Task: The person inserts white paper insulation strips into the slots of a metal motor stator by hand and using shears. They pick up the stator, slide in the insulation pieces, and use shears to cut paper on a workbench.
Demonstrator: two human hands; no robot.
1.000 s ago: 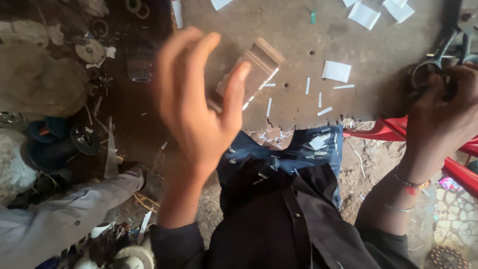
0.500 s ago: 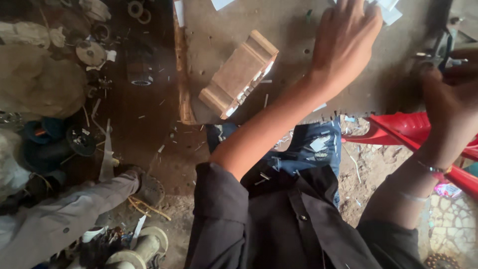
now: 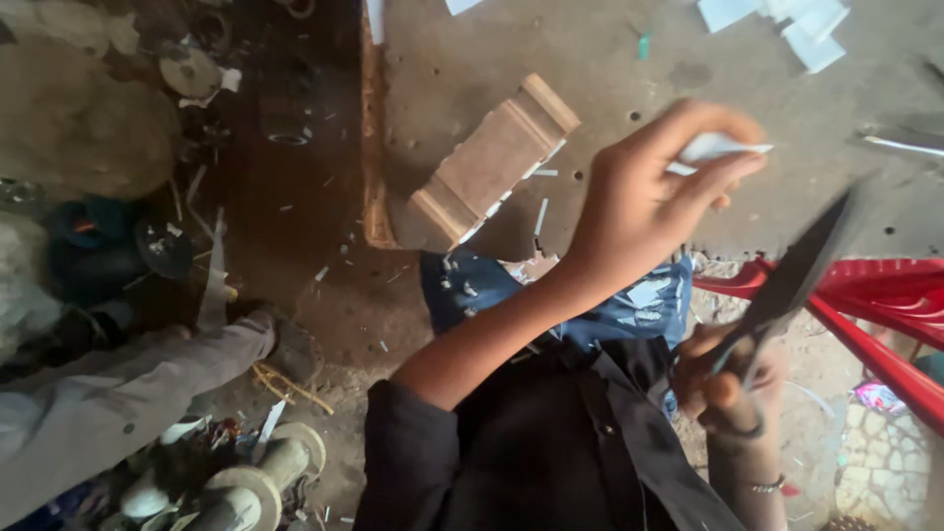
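My left hand [image 3: 654, 197] is raised over the grey work surface [image 3: 610, 59] and pinches a small white piece of sheet [image 3: 713, 149] between thumb and fingers. My right hand [image 3: 728, 379] sits lower, close to my body, and grips a pair of dark scissors [image 3: 796, 270] whose blades point up and to the right, blurred by motion. A moulded wooden block [image 3: 492, 162] lies diagonally on the surface, just left of my left hand. Small white offcuts are scattered around it and on my blue-jeaned lap [image 3: 629, 305].
More white cut pieces [image 3: 787, 18] lie at the far edge of the surface. A red plastic chair frame [image 3: 875, 305] stands at the right. Another person's grey-trousered leg and shoe [image 3: 147, 379] reach in at lower left, among round metal parts and clutter on the dirt floor.
My left hand has drawn back from the far white pieces toward me, now holding one white piece. My right hand with the scissors has dropped from the upper right to near my lap.
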